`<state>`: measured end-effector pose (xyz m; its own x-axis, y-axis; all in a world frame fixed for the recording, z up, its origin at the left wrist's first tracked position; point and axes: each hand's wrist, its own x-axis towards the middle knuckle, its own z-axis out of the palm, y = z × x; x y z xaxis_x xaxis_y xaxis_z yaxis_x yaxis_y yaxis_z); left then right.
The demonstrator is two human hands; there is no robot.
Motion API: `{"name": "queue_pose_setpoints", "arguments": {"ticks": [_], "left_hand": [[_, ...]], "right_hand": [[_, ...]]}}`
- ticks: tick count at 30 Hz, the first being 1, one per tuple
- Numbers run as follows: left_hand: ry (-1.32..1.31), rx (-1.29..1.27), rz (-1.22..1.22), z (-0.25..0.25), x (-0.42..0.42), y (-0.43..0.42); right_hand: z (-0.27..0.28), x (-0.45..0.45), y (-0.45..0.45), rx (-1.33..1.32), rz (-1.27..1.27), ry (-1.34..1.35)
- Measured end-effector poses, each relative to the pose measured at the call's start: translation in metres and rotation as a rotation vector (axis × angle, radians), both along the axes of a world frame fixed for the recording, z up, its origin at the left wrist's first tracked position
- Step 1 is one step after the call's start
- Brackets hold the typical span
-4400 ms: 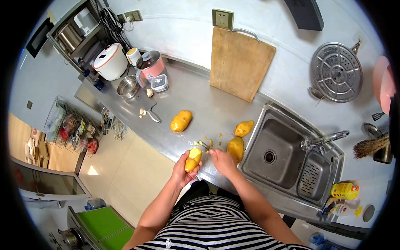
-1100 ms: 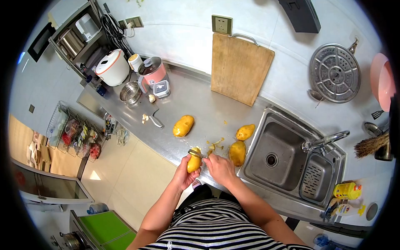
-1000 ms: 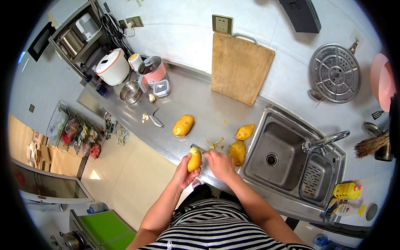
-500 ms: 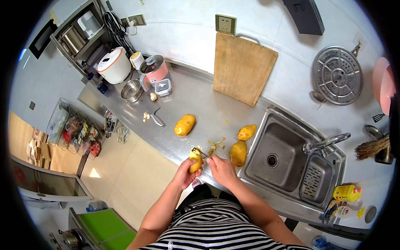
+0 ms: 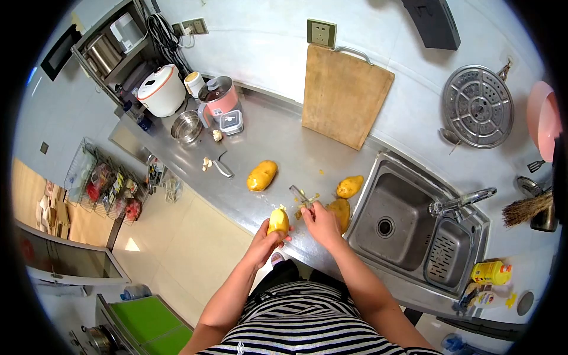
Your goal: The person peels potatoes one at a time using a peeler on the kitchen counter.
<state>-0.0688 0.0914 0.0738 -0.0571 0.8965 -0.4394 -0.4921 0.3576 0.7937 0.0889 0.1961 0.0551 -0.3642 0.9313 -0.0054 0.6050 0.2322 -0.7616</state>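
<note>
My left hand (image 5: 264,244) is wrapped round a partly peeled potato (image 5: 278,221), held upright near the counter's front edge. In my right hand (image 5: 321,223) is a metal peeler (image 5: 297,192), its head pointing up and left over the counter, apart from the potato. Peelings (image 5: 313,197) lie on the counter beside the peeler and are partly hidden by the hand. Two unpeeled potatoes, one small (image 5: 349,186) and one larger (image 5: 340,212), rest left of the sink. Another yellow potato (image 5: 261,176) lies on the counter beyond my left hand.
A steel sink (image 5: 393,216) with a faucet (image 5: 461,200) is at the right. A cutting board (image 5: 346,94) leans on the wall. Back left are a knife (image 5: 223,168), garlic, a steel bowl (image 5: 186,126), a lidded box (image 5: 231,122), a pink pot (image 5: 220,102) and a rice cooker (image 5: 161,91).
My right hand and the peeler have moved away from the held potato, to the right and up toward the peelings. My left hand has turned the potato, and more pale surface shows.
</note>
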Motion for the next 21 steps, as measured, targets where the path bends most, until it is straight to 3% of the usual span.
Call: {"name": "queue_pose_setpoints", "arguments": {"ticks": [1,3,9,14,21], "left_hand": [[0.0,0.0,0.001,-0.001,0.001,-0.002],[-0.033,0.007,0.004,-0.005,-0.003,-0.001],[-0.128,-0.018,0.084,-0.011,-0.005,-0.003],[-0.107,0.016,0.081,-0.008,-0.004,-0.001],[-0.049,0.083,-0.036,-0.012,-0.003,-0.009]], "right_hand": [[-0.005,0.002,-0.002,0.0,0.001,0.0],[-0.006,0.002,-0.001,-0.002,0.052,-0.306],[0.015,0.007,-0.023,0.002,0.166,-0.07],[0.014,-0.001,-0.027,0.059,0.209,-0.075],[-0.027,0.009,-0.005,-0.135,0.084,-0.102]]}}
